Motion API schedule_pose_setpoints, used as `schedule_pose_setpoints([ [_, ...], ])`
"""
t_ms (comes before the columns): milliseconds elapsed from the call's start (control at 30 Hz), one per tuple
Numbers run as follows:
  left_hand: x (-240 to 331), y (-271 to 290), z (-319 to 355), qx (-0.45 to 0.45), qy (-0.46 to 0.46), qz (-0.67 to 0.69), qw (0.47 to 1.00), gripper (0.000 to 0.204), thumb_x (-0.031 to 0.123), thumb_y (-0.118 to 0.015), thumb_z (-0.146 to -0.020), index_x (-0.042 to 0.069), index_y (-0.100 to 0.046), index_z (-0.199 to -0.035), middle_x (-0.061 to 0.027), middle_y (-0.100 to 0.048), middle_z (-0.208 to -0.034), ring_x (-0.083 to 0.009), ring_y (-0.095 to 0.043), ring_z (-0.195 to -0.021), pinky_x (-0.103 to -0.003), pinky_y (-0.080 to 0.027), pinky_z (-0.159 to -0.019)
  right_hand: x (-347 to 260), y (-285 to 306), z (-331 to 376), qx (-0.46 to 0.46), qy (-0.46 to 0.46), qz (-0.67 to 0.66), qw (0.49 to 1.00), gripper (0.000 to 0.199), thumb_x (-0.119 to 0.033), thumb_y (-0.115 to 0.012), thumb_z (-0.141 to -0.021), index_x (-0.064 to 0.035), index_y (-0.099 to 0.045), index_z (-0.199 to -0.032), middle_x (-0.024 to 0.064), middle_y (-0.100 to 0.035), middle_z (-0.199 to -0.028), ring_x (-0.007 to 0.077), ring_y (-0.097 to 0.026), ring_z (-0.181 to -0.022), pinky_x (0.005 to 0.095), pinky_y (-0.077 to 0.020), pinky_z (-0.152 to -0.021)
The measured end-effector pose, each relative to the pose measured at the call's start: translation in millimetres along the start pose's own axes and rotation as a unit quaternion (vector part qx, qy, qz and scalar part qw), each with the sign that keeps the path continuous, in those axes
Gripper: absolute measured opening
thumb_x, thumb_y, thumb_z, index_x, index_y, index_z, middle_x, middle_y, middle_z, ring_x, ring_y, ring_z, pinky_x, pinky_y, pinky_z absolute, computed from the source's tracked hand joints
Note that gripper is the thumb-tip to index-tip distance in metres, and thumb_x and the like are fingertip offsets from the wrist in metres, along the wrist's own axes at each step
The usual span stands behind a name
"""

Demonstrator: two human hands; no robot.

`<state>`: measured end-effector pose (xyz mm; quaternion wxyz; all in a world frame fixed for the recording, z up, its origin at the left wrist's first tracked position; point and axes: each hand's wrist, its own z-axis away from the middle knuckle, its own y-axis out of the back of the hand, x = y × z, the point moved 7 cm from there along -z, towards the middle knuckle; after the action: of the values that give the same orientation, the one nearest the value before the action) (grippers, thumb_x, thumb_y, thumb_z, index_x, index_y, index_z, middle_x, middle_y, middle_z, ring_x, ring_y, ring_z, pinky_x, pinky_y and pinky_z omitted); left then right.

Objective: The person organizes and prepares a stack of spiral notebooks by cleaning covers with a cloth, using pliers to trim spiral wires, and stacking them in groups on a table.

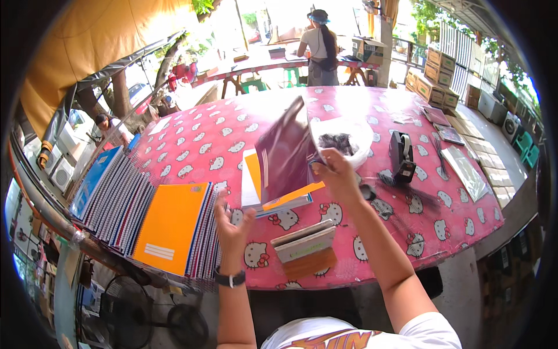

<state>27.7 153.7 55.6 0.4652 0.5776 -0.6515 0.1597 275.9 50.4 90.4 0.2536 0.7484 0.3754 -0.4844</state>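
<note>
While the right hand (334,170) is gripping the purple notebook (285,160) by its right edge, fingers curled closed, the notebook is standing tilted up and to the left of those fingers, its long axis running away from the person and leaning rightward at the top. Farther from it, the left hand (233,224) is hanging empty, fingers spread, below and left of the cover; the small notebook pile (285,207) is lying between both hands.

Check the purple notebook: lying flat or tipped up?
Tipped up. The purple notebook rises steeply above the orange-and-white pile, its cover facing the camera, its right side at the right hand.
</note>
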Motion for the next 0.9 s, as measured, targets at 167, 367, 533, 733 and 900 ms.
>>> schedule_pose_setpoints([
  [167,-30,-26,-21,-0.026,0.142,0.373,0.916,0.092,0.027,-0.071,-0.078,0.001,-0.011,-0.141,-0.0210,-0.012,-0.147,-0.0317,-0.012,-0.137,-0.038,-0.017,-0.109,-59,27,62,-0.069,0.073,-0.149,0.984,0.022,0.004,-0.058,-0.084,0.0016,-0.056,-0.106,0.0019,-0.060,-0.091,0.0072,-0.056,-0.084,0.0218,-0.0459,-0.074],
  [367,-2,-25,0,-0.016,0.093,0.507,0.857,0.039,0.006,-0.063,-0.083,0.007,-0.048,-0.118,-0.0045,-0.059,-0.106,-0.0165,-0.059,-0.096,-0.034,-0.049,-0.086,-20,62,98,-0.072,0.089,-0.131,0.985,0.020,0.002,-0.059,-0.084,0.0002,-0.055,-0.104,0.0011,-0.061,-0.092,0.0050,-0.055,-0.085,0.0191,-0.0455,-0.070],
  [533,-18,-12,-1,0.026,0.022,0.360,0.932,0.030,0.005,-0.064,-0.082,0.007,-0.053,-0.109,-0.0021,-0.058,-0.101,-0.0131,-0.057,-0.089,-0.029,-0.047,-0.081,53,74,104,-0.047,0.018,-0.178,0.983,0.015,-0.002,-0.058,-0.086,-0.0052,-0.055,-0.101,-0.0021,-0.061,-0.090,0.0050,-0.058,-0.081,0.0194,-0.0473,-0.064],
  [733,-84,-27,4,-0.039,0.186,0.262,0.946,0.024,0.008,-0.066,-0.080,0.005,-0.055,-0.102,-0.0002,-0.058,-0.089,-0.0103,-0.054,-0.078,-0.024,-0.040,-0.067,59,73,95,-0.077,0.042,-0.157,0.984,0.016,-0.001,-0.059,-0.085,-0.0054,-0.056,-0.101,-0.0031,-0.061,-0.091,0.0034,-0.056,-0.083,0.0206,-0.0469,-0.069],
  [900,-42,-11,2,0.028,0.085,0.142,0.986,0.026,0.013,-0.064,-0.083,-0.001,-0.055,-0.103,-0.0062,-0.059,-0.092,-0.0155,-0.056,-0.077,-0.032,-0.043,-0.071,62,80,105,-0.056,0.005,-0.167,0.984,0.016,-0.003,-0.060,-0.086,-0.0062,-0.057,-0.101,-0.0032,-0.060,-0.092,0.0029,-0.055,-0.081,0.0205,-0.0460,-0.068],
])
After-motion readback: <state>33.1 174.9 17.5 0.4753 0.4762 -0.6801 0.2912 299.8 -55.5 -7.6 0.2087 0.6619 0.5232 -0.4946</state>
